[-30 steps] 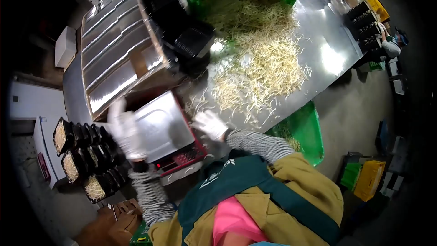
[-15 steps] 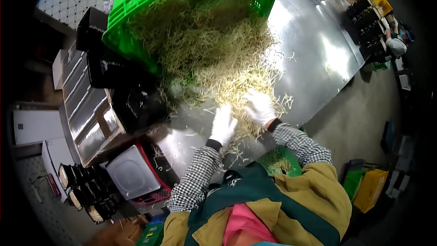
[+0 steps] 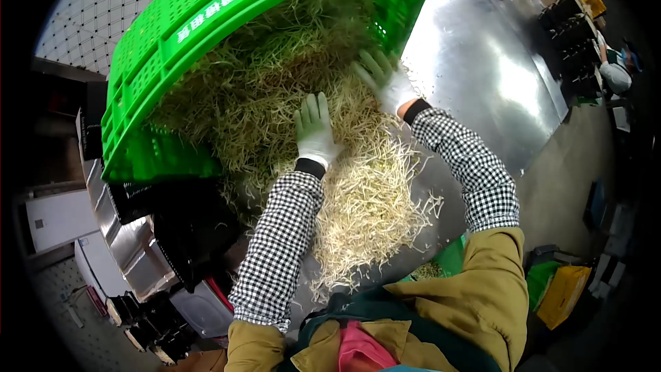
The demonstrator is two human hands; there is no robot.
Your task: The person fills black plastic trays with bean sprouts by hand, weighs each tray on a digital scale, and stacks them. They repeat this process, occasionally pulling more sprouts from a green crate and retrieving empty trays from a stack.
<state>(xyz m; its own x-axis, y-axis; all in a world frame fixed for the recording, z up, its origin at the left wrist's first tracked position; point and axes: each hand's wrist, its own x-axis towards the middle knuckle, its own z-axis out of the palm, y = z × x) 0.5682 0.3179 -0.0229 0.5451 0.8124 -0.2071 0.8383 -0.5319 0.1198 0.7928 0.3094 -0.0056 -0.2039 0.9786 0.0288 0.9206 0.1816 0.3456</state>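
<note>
Bean sprouts (image 3: pixel 368 200) spill from a tipped green plastic crate (image 3: pixel 158 45) onto the metal table, in a heap that reaches close to my body. My left hand (image 3: pixel 316 131), in a white glove, lies on the sprouts near the crate's mouth, fingers stretched out and pointing into it. Over at the crate's right inner side, my right hand (image 3: pixel 387 83) rests against the sprouts, its gloved fingers spread. Neither hand grips anything that I can see.
Black plastic trays (image 3: pixel 189 234) stand left of the heap beside a foil-lined box (image 3: pixel 131 248). A scale (image 3: pixel 203 310) sits at lower left. A co-worker (image 3: pixel 616 72) stands by stacked trays at the far right. A yellow crate (image 3: pixel 563 293) is at lower right.
Both hands have moved forward from the near heap to the crate's mouth, and their fingers have straightened. More sprouts lie on the table near me. The crate now appears larger and nearer.
</note>
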